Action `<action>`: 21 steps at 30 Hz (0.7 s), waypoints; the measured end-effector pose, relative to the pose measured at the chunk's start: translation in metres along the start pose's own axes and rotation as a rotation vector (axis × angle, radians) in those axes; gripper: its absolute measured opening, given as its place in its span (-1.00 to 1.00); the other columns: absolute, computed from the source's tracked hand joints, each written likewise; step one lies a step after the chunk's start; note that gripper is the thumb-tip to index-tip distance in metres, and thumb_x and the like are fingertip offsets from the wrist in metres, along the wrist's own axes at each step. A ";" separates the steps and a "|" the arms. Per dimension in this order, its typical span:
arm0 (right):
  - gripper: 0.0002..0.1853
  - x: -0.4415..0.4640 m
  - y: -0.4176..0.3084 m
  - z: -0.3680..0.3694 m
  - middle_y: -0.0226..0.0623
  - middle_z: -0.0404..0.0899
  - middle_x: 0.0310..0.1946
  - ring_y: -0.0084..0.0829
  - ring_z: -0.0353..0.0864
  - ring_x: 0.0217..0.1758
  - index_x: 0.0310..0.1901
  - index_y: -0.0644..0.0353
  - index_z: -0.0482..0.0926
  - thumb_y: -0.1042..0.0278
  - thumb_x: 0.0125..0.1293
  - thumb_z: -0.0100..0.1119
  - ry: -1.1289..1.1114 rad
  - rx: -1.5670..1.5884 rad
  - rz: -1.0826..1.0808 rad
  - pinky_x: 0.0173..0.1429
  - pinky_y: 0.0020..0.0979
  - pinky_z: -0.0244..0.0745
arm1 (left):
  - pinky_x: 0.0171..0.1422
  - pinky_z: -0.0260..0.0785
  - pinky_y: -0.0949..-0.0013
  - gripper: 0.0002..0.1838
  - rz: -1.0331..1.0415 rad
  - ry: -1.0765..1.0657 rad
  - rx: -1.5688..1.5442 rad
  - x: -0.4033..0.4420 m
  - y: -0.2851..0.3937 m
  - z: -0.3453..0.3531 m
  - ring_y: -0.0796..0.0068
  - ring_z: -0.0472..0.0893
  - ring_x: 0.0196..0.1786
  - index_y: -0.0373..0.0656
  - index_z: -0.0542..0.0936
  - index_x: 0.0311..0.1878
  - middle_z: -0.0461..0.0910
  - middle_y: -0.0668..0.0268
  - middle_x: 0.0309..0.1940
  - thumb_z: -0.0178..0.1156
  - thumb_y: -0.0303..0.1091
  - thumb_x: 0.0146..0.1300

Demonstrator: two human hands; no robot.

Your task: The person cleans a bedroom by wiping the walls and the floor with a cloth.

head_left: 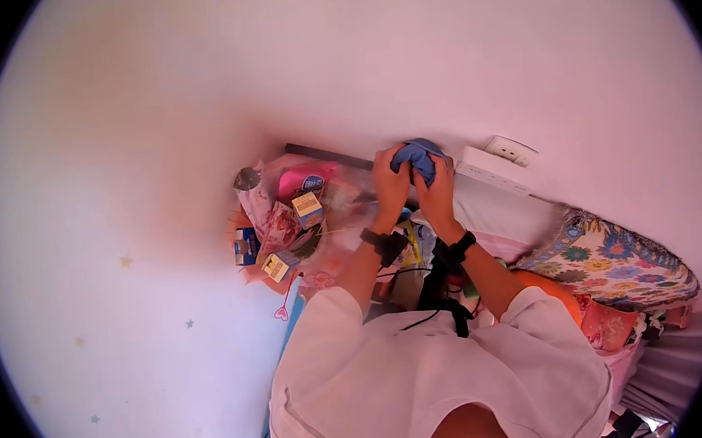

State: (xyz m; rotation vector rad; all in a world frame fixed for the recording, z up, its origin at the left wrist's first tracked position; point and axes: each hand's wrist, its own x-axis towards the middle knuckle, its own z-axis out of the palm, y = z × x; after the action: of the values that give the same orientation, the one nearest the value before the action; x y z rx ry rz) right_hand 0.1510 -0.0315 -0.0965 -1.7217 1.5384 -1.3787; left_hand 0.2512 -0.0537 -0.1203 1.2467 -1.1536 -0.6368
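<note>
A crumpled blue cloth [418,159] is held up between both hands, close to the pale wall. My left hand [391,181] has its fingers wrapped round the cloth's left side. On the right side, my right hand [437,188] grips the same cloth, its thumb pressed in near the middle. The two hands are side by side. Both wrists carry black bands. Behind the left hand runs a dark bar [326,155] along the wall.
Clear plastic bags and small boxes [307,210] lie left of my hands. A white power strip [490,168] sits below a wall socket [511,150] to the right. Farther right is a flowered cloth [614,257]. Mixed items lie beneath my forearms.
</note>
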 end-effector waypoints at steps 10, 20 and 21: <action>-0.57 0.065 -0.111 -0.002 -0.01 0.37 0.08 0.04 0.50 0.04 0.11 0.20 0.46 0.49 0.18 0.25 0.158 0.063 -0.294 0.06 -0.15 0.48 | -0.03 0.44 0.36 -0.70 0.188 0.204 -0.137 0.070 0.119 -0.024 0.31 0.56 -0.05 -0.27 0.55 0.02 0.50 0.17 -0.10 0.12 -0.64 0.20; -0.63 0.057 -0.093 -0.099 -0.03 0.37 -0.09 -0.02 0.45 -0.09 0.06 0.29 0.43 0.56 0.21 0.21 0.476 -0.144 -0.259 0.00 -0.16 0.40 | -0.11 0.53 0.35 -0.62 0.425 -0.143 -0.195 0.036 0.173 0.043 0.25 0.54 -0.09 -0.21 0.54 -0.01 0.43 0.18 -0.11 0.16 -0.71 0.07; -0.64 0.052 -0.086 -0.099 -0.03 0.37 -0.10 -0.01 0.44 -0.08 0.06 0.29 0.42 0.56 0.22 0.20 0.471 -0.168 -0.246 0.00 -0.15 0.38 | -0.11 0.53 0.34 -0.62 0.404 -0.150 -0.217 0.033 0.164 0.044 0.24 0.54 -0.09 -0.21 0.54 -0.01 0.43 0.18 -0.11 0.16 -0.71 0.07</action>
State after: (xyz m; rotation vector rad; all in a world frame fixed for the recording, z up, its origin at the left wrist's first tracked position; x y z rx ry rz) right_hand 0.0989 -0.0286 0.0342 -1.8214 1.7699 -1.9374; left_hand 0.1898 -0.0574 0.0409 0.7626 -1.3740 -0.5378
